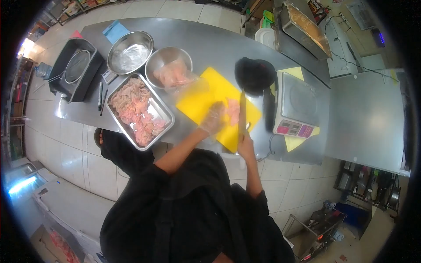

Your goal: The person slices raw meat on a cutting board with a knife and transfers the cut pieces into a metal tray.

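My left hand (213, 119), in a clear plastic glove, rests on the yellow cutting board (208, 90) with its fingertips on the left edge of a flat piece of raw pink meat (233, 112). Wrapped round a knife's handle is my right hand (246, 148). The long blade of the knife (242, 111) points away from me, along the right side of the meat. Left of the board, a plastic bag of raw meat (172, 73) lies in a steel bowl (153, 61), its loose end reaching onto the board.
A steel tray (169, 117) of cut meat (133, 107) stands at left, below another steel bowl (130, 55). Further left is a grey bin (85, 85) with a strainer (77, 66). A black rounded object (254, 74) and a scale (298, 98) sit right of the board.
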`<state>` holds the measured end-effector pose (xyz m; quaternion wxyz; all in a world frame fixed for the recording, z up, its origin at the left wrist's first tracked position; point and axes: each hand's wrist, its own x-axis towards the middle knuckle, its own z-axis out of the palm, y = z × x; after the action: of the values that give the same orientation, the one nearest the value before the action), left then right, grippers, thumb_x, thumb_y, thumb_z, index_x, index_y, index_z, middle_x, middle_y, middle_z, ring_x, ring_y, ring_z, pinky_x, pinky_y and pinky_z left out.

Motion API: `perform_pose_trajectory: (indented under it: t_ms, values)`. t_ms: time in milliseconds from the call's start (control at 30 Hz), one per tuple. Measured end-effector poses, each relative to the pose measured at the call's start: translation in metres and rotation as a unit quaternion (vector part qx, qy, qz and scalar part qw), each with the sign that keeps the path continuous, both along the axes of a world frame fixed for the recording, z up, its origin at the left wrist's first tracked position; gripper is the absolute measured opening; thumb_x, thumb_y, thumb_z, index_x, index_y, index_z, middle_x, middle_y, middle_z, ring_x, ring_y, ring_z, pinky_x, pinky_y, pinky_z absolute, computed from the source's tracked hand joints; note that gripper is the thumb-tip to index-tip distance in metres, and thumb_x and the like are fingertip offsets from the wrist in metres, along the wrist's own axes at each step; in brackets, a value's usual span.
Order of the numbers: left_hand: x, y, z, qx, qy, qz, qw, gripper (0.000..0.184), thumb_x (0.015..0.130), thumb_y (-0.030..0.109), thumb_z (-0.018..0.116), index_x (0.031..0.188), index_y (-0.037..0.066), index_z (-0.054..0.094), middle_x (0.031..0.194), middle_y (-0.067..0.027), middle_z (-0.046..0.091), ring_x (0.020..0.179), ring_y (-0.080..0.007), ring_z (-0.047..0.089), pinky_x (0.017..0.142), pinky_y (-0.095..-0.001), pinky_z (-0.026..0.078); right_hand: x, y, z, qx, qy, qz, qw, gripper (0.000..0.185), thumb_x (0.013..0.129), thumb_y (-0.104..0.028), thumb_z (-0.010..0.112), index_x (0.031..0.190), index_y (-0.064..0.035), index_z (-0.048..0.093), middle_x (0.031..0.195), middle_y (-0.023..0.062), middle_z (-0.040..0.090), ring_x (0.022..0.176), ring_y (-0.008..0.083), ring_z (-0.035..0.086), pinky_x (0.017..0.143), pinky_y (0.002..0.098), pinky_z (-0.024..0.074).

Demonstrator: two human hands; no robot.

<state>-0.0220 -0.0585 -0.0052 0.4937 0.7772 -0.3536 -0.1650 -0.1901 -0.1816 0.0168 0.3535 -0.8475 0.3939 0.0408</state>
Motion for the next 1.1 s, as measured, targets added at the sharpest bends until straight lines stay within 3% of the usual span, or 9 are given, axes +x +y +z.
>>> perform_pose_trajectory:
  t_ms: [100, 200, 367, 500, 700, 800, 867, 1000, 1100]
  values:
    - [0.001, -0.006, 0.016, -0.037, -0.132, -0.064, 0.988, 0.068, 0.079, 0.019, 0.074, 0.135, 0.001, 0.039, 0.134, -0.0231, 0.044, 0.126, -0.0412, 0.043, 0.113, -0.0486, 0.030, 0.009, 0.018, 0.002, 0.051, 0.024, 0.041, 0.998, 0.033, 0.102, -0.022, 0.046, 0.121, 0.0037, 0.052, 0.107, 0.0347, 0.063, 0.104, 0.0525, 0.059, 0.084, 0.0528, 0.0488]
    - [0.005, -0.013, 0.000, 0.026, 0.002, -0.069, 0.997, 0.058, 0.081, 0.013, 0.072, 0.128, 0.003, 0.041, 0.122, -0.0170, 0.045, 0.118, -0.0329, 0.047, 0.106, -0.0409, 0.038, 0.015, 0.028, -0.007, 0.043, 0.009, 0.060, 0.997, 0.030, 0.101, -0.020, 0.048, 0.119, 0.0045, 0.052, 0.103, 0.0355, 0.063, 0.100, 0.0532, 0.060, 0.082, 0.0517, 0.0496]
    - [0.019, -0.017, -0.089, -0.241, 0.179, -0.053, 0.952, 0.025, 0.085, 0.000, 0.066, 0.097, 0.010, 0.048, 0.095, -0.0037, 0.046, 0.094, -0.0173, 0.051, 0.085, -0.0278, 0.044, 0.014, 0.035, 0.004, 0.055, 0.018, 0.088, 0.994, 0.031, 0.101, -0.020, 0.049, 0.117, 0.0064, 0.052, 0.101, 0.0361, 0.064, 0.097, 0.0530, 0.062, 0.081, 0.0502, 0.0505]
    - [0.026, -0.005, -0.077, -0.337, 0.258, -0.035, 0.905, 0.024, 0.087, -0.002, 0.064, 0.083, 0.012, 0.045, 0.085, -0.0005, 0.044, 0.083, -0.0154, 0.051, 0.078, -0.0280, 0.045, 0.015, 0.041, 0.020, 0.071, 0.005, 0.107, 0.992, 0.033, 0.102, -0.022, 0.048, 0.116, 0.0074, 0.051, 0.099, 0.0373, 0.063, 0.096, 0.0519, 0.063, 0.079, 0.0501, 0.0508]
    - [0.037, 0.030, 0.023, -0.369, 0.289, -0.133, 0.873, 0.022, 0.089, 0.001, 0.066, 0.087, 0.011, 0.045, 0.093, -0.0038, 0.050, 0.095, -0.0160, 0.058, 0.083, -0.0306, 0.047, 0.016, 0.040, 0.042, 0.010, 0.042, 0.111, 0.993, 0.028, 0.103, -0.022, 0.046, 0.116, 0.0026, 0.051, 0.096, 0.0349, 0.065, 0.093, 0.0527, 0.062, 0.078, 0.0550, 0.0501]
    - [0.039, 0.047, 0.043, -0.150, 0.389, -0.173, 0.892, 0.019, 0.088, 0.009, 0.069, 0.100, 0.008, 0.054, 0.109, -0.0111, 0.057, 0.110, -0.0228, 0.060, 0.095, -0.0373, 0.047, 0.003, 0.038, 0.044, -0.083, 0.035, 0.132, 0.987, 0.021, 0.102, -0.021, 0.048, 0.105, -0.0001, 0.048, 0.084, 0.0315, 0.066, 0.080, 0.0519, 0.063, 0.070, 0.0583, 0.0493]
    - [0.034, 0.052, 0.054, 0.114, 0.036, -0.160, 0.980, 0.038, 0.088, 0.019, 0.071, 0.120, 0.004, 0.056, 0.125, -0.0187, 0.056, 0.121, -0.0291, 0.056, 0.105, -0.0416, 0.043, -0.007, 0.036, 0.038, -0.095, 0.028, 0.120, 0.988, 0.020, 0.102, -0.020, 0.048, 0.105, -0.0001, 0.048, 0.085, 0.0309, 0.066, 0.080, 0.0516, 0.064, 0.070, 0.0584, 0.0493]
    - [0.036, 0.060, 0.072, 0.044, 0.118, -0.142, 0.982, 0.069, 0.084, 0.038, 0.075, 0.138, 0.005, 0.049, 0.132, -0.0220, 0.054, 0.124, -0.0360, 0.052, 0.109, -0.0422, 0.039, -0.025, 0.030, 0.023, -0.051, -0.003, 0.045, 0.998, 0.021, 0.102, -0.020, 0.048, 0.104, 0.0009, 0.048, 0.086, 0.0312, 0.066, 0.082, 0.0515, 0.064, 0.069, 0.0585, 0.0482]
    - [0.024, 0.055, 0.060, 0.120, -0.054, -0.085, 0.988, 0.086, 0.077, 0.053, 0.076, 0.143, 0.006, 0.045, 0.139, -0.0204, 0.050, 0.132, -0.0360, 0.046, 0.113, -0.0467, 0.033, -0.034, 0.029, 0.015, -0.039, -0.034, 0.011, 0.999, 0.023, 0.103, -0.021, 0.047, 0.103, 0.0021, 0.047, 0.086, 0.0321, 0.065, 0.082, 0.0524, 0.063, 0.068, 0.0568, 0.0475]
